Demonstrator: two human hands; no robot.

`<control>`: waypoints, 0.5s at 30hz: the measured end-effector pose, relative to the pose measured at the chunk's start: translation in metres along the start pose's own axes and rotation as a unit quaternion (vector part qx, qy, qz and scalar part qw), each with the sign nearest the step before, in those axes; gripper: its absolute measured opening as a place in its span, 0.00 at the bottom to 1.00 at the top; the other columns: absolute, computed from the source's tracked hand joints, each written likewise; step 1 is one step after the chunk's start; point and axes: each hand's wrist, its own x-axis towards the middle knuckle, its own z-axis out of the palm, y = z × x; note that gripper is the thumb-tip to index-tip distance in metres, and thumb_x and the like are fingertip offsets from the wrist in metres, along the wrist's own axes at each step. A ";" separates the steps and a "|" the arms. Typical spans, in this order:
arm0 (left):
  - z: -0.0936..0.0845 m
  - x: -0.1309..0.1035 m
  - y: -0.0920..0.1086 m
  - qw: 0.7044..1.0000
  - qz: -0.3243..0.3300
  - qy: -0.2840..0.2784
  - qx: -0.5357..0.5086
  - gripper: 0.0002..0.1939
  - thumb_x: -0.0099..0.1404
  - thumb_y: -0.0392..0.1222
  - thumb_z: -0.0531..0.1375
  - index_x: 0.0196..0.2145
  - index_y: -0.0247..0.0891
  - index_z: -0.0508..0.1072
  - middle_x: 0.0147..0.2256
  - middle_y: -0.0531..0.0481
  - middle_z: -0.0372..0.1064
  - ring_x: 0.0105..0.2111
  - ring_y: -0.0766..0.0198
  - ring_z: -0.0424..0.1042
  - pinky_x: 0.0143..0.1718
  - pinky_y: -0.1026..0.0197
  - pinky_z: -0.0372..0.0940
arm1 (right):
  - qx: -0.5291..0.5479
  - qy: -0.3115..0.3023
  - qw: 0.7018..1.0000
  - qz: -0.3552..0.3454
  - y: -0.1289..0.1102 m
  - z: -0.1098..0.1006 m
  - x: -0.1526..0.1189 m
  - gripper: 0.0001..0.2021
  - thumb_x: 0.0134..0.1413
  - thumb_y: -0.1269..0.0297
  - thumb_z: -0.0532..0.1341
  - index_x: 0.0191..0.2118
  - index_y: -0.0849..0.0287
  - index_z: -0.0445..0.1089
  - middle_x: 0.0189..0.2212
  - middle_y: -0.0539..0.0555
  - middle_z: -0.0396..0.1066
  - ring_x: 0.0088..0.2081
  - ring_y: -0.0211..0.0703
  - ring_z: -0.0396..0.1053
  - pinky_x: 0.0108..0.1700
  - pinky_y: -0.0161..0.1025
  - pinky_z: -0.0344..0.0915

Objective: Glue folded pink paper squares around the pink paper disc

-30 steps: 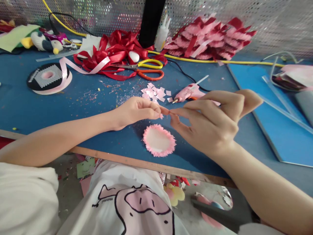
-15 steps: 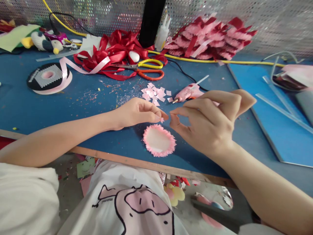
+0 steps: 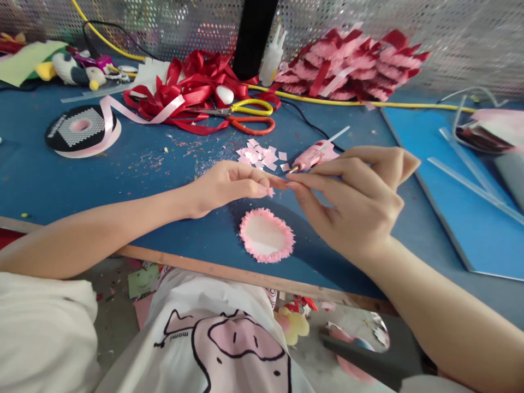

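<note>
Between the thumb and fingers of my left hand (image 3: 233, 185) is pinched a small folded piece of pink ribbon (image 3: 271, 191). My right hand (image 3: 352, 196) has its thumb and index finger closed together at the tip of my left index finger; what they hold, if anything, is too small to make out. Below both hands lies an oval white disc (image 3: 265, 233) edged with a ruffled pink fringe (image 3: 282, 254). Just beyond my fingers are a heap of small cut pink ribbon squares (image 3: 257, 154) and a pink glue gun (image 3: 313, 155) with a clear glue stick in it.
Scissors (image 3: 251, 115) with yellow and orange handles lie by tangled red ribbon (image 3: 196, 82). A pink ribbon spool (image 3: 79, 128) sits at the left. Behind are stacked pink and red pieces (image 3: 352, 65); a blue board (image 3: 462, 191) with glue sticks (image 3: 475, 185) is at the right.
My right hand's thumb and index finger have come together and now meet my left index fingertip. The left index finger is straighter, and the left hand is slightly higher.
</note>
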 end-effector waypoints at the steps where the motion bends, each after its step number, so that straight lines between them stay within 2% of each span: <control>1: 0.000 0.000 0.000 1.000 0.004 0.002 -0.007 0.03 0.59 0.38 0.67 0.29 0.39 0.81 0.45 0.49 0.86 0.55 0.58 0.80 0.66 0.49 0.67 | -0.007 -0.001 1.000 -0.003 0.000 0.000 0.001 0.07 0.65 0.63 0.71 0.47 0.49 0.78 0.36 0.49 0.80 0.44 0.51 0.75 0.48 0.54 0.59; 7: 0.002 0.000 0.000 0.999 0.016 0.031 -0.022 0.02 0.58 0.36 0.67 0.29 0.39 0.82 0.43 0.50 0.86 0.49 0.61 0.81 0.65 0.50 0.68 | -0.032 0.004 0.999 -0.018 0.003 0.001 0.000 0.07 0.63 0.62 0.73 0.44 0.50 0.77 0.34 0.48 0.81 0.43 0.51 0.76 0.47 0.53 0.59; 11: 0.002 0.001 -0.001 0.999 0.011 0.043 -0.014 0.01 0.57 0.38 0.68 0.29 0.39 0.82 0.42 0.49 0.86 0.50 0.59 0.81 0.66 0.48 0.68 | -0.026 -0.025 0.999 0.009 0.004 0.001 -0.004 0.04 0.66 0.63 0.71 0.44 0.47 0.79 0.37 0.49 0.82 0.46 0.53 0.77 0.49 0.56 0.58; 15: 0.001 0.002 -0.003 0.998 0.006 0.057 -0.012 0.02 0.57 0.39 0.69 0.29 0.39 0.82 0.42 0.49 0.86 0.51 0.58 0.81 0.66 0.46 0.68 | -0.022 -0.001 1.000 -0.017 0.006 0.004 -0.005 0.06 0.65 0.61 0.72 0.45 0.48 0.79 0.39 0.48 0.82 0.46 0.49 0.75 0.48 0.54 0.58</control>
